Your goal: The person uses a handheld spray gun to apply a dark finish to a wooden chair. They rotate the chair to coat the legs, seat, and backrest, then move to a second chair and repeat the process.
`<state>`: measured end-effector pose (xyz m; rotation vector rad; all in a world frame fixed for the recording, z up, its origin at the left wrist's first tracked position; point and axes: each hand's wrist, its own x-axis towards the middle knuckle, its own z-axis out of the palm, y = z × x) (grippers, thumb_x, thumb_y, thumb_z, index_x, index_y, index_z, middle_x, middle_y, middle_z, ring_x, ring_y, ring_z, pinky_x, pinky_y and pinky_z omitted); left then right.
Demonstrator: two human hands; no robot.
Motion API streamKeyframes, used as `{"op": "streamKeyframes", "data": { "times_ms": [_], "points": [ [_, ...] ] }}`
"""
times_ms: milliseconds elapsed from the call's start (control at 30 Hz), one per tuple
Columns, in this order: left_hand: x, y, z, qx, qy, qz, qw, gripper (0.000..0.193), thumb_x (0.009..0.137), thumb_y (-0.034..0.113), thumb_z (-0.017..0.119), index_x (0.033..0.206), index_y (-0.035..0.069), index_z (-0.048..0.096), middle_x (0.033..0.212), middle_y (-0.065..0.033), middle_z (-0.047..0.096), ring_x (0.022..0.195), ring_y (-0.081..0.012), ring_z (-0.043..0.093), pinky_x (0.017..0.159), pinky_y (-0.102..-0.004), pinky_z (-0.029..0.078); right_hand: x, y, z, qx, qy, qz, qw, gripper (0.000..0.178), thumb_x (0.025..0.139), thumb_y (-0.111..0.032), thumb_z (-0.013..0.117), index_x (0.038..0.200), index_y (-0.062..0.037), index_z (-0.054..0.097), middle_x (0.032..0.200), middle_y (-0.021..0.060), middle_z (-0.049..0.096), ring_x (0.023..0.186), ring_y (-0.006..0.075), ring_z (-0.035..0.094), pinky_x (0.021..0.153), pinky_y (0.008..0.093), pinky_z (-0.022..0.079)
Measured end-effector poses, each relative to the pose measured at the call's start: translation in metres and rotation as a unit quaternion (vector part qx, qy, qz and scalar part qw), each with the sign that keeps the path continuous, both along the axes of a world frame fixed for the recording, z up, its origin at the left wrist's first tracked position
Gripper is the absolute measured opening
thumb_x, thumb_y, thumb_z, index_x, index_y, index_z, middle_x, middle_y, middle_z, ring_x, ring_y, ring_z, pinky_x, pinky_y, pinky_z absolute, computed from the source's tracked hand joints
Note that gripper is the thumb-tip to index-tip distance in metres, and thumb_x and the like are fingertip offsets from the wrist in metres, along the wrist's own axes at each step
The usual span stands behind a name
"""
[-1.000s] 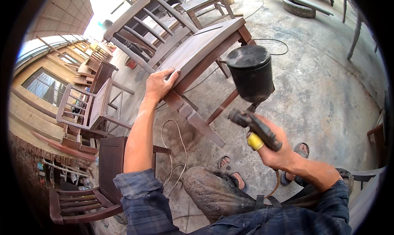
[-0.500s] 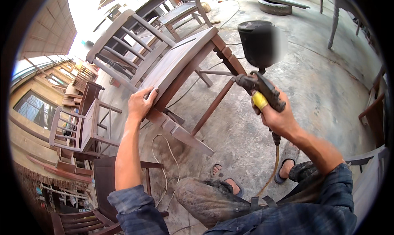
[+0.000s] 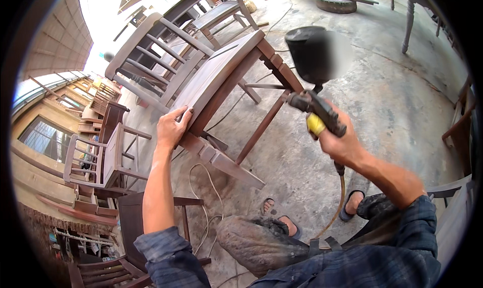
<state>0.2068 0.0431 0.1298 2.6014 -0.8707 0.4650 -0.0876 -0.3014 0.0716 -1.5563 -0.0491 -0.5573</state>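
Observation:
A wooden chair [image 3: 221, 71] with a slatted back is tilted in front of me, its seat slanting up to the right. My left hand [image 3: 172, 127] grips the near corner of the seat, thumb and fingers closed over the edge. In my right hand [image 3: 338, 136] is a spray gun [image 3: 317, 109], with yellow wrapping on one finger or the handle; I cannot tell which. A black paint cup [image 3: 308, 54] sits on top of the gun, partly blurred. Its nozzle points left toward the chair's legs, apart from them. A brown hose [image 3: 336, 207] hangs from the handle.
Another slatted chair [image 3: 113, 154] stands at the left, and a dark brown chair [image 3: 136, 217] is close by my left arm. A pale cord [image 3: 206, 180] loops over the concrete floor. Farther back are a chair [image 3: 217, 16] and a tire [image 3: 334, 5] under a board.
The spray gun in my right hand has shifted slightly left, its nozzle end a little lower. My left hand keeps its hold on the seat corner. The view has moved slightly.

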Motion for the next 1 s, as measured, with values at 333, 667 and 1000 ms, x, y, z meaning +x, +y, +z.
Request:
{"op": "streamKeyframes", "data": {
  "times_ms": [333, 667, 1000],
  "points": [
    [-0.006, -0.003, 0.004, 0.000, 0.003, 0.001, 1.000, 0.039, 0.093, 0.037, 0.072, 0.115, 0.005, 0.078, 0.112, -0.0191, 0.076, 0.106, -0.0317, 0.074, 0.094, -0.0377, 0.056, -0.022, 0.035, 0.001, -0.012, -0.002, 0.112, 0.994, 0.047, 0.097, -0.008, 0.065, 0.143, -0.0011, 0.055, 0.085, 0.0017, 0.064, 0.074, 0.0074, 0.058, 0.064, 0.0264, 0.047],
    [-0.008, -0.004, 0.006, -0.001, 0.008, 0.007, 1.000, 0.039, 0.092, 0.038, 0.073, 0.114, 0.006, 0.078, 0.111, -0.0188, 0.076, 0.106, -0.0340, 0.073, 0.095, -0.0380, 0.056, 0.008, -0.031, 0.015, 0.035, 0.034, -0.030, 0.998, 0.044, 0.098, -0.006, 0.059, 0.141, -0.0033, 0.055, 0.085, 0.0000, 0.059, 0.070, 0.0073, 0.055, 0.062, 0.0252, 0.046],
    [-0.007, -0.001, 0.003, 0.006, 0.001, 0.001, 1.000, 0.041, 0.092, 0.041, 0.073, 0.113, 0.006, 0.078, 0.111, -0.0181, 0.076, 0.106, -0.0339, 0.073, 0.093, -0.0392, 0.056, 0.008, -0.027, 0.018, 0.023, 0.033, -0.033, 0.999, 0.035, 0.099, -0.006, 0.058, 0.133, -0.0023, 0.060, 0.083, 0.0000, 0.060, 0.071, 0.0072, 0.055, 0.063, 0.0255, 0.046]
  ]
}}
